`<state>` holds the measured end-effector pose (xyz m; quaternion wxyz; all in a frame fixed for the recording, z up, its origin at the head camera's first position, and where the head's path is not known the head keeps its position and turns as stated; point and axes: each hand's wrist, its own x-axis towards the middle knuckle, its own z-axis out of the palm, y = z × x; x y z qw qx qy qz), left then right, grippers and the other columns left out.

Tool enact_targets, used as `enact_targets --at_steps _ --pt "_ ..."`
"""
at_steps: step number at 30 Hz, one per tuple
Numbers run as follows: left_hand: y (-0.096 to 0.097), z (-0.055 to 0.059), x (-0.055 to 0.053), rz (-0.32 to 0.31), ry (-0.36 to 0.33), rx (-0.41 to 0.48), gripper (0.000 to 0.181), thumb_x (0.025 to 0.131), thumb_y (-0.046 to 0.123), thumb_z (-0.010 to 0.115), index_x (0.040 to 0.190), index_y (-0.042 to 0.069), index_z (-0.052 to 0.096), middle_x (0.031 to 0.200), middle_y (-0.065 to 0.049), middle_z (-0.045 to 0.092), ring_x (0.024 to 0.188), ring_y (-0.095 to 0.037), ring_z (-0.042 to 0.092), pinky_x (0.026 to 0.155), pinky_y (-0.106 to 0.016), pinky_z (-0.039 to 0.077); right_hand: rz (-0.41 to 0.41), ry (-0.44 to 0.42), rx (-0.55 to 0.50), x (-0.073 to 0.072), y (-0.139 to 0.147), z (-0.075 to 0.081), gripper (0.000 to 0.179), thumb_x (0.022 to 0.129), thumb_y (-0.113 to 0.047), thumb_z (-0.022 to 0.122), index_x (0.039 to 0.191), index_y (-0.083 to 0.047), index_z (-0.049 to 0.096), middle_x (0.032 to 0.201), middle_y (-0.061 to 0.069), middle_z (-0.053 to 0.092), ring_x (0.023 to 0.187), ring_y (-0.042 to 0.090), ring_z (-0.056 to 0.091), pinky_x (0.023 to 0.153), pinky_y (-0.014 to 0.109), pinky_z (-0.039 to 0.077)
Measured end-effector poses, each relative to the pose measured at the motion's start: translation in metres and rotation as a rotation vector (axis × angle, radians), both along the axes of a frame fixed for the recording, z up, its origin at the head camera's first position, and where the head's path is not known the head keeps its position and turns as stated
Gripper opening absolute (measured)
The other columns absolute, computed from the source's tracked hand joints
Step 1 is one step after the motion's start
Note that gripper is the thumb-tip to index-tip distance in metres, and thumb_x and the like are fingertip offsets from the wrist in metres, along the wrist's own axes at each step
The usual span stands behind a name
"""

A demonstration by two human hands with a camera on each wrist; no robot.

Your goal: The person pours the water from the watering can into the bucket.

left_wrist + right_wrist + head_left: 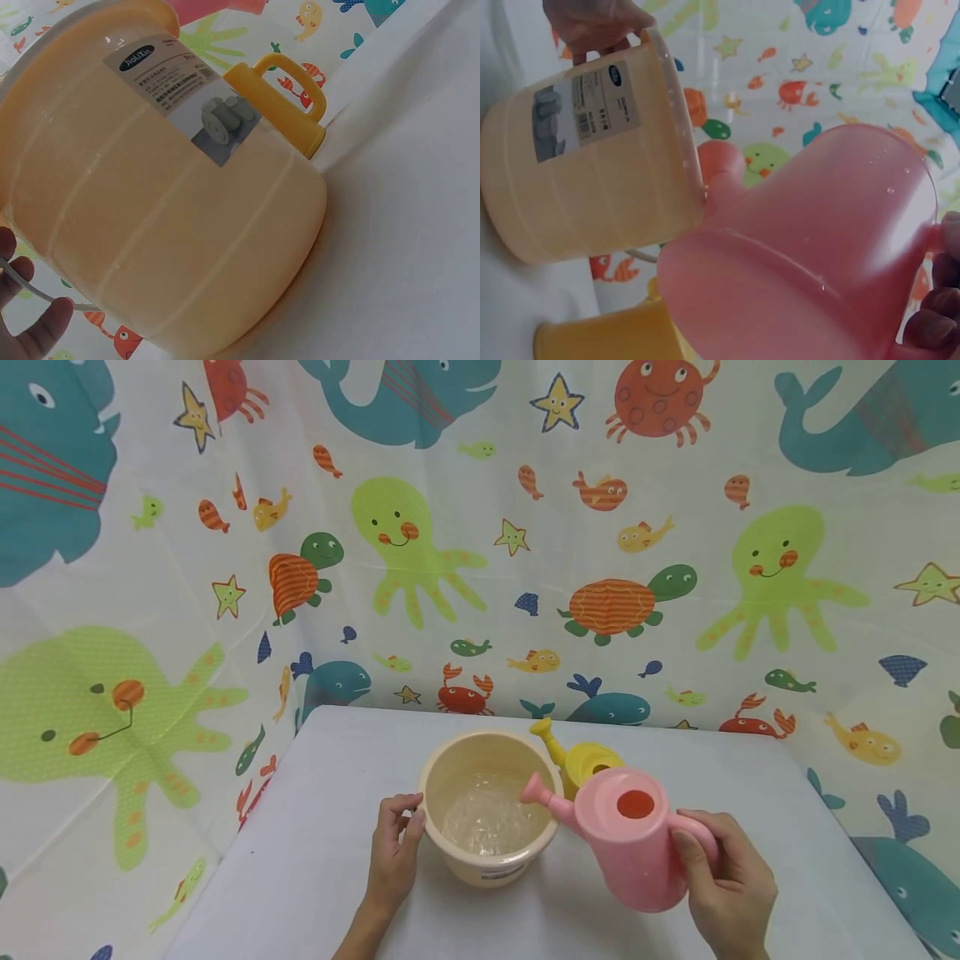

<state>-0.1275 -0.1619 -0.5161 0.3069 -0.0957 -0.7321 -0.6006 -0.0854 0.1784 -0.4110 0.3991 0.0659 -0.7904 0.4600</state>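
Note:
A cream bucket (465, 865) stands on the white table with rippling clear water (483, 818) inside. My left hand (393, 852) holds it at the left side of the rim. The left wrist view has a thin pale handle (84, 307) running between those fingers and thumb. With my right hand (731, 881) I grip the handle of a pink watering can (637, 868), lifted off the table and leaning slightly left. Its spout (551, 802) reaches over the bucket's right rim. Whether water leaves the spout I cannot tell. Droplets cling to the can's side in the right wrist view.
Behind the pink can, close to the bucket's right side, stands a yellow watering can (588, 760), partly hidden. A printed label (180, 94) is stuck on the bucket's wall. A sea-animal curtain (465, 527) hangs behind and beside the white table (300, 860).

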Motion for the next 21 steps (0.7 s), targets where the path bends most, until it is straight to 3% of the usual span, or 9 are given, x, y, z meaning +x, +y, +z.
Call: enact_targets --at_steps 6,15,21 --pt "0.0002 0.0008 0.0006 0.005 -0.02 -0.003 0.024 0.094 -0.006 0.052 0.117 -0.001 0.055 0.113 -0.015 0.06 0.106 0.002 0.053 0.08 -0.016 0.045 0.005 -0.014 -0.005 -0.0008 0.001 0.0001 0.027 0.083 0.014 0.069 0.108 0.005 0.069 0.096 -0.014 0.068 0.078 -0.003 0.061 0.079 0.008 0.051" --pt "0.0002 0.0034 0.0012 -0.002 -0.012 0.003 0.023 0.094 -0.005 0.051 0.116 0.0 0.055 0.112 -0.015 0.061 0.105 0.001 0.053 0.079 -0.014 0.044 0.094 0.103 -0.012 -0.0065 0.004 -0.003 0.026 0.08 0.019 0.069 0.105 0.012 0.068 0.096 -0.01 0.069 0.079 -0.003 0.062 0.078 0.007 0.05" --pt "0.0 0.0014 0.0005 0.005 0.002 0.008 0.025 0.093 -0.008 0.052 0.116 -0.002 0.055 0.111 -0.017 0.06 0.105 0.002 0.053 0.079 -0.014 0.044 0.103 0.106 -0.005 -0.0085 0.0043 -0.0014 0.025 0.079 0.019 0.069 0.103 0.012 0.068 0.095 -0.011 0.068 0.079 -0.004 0.061 0.079 0.006 0.049"
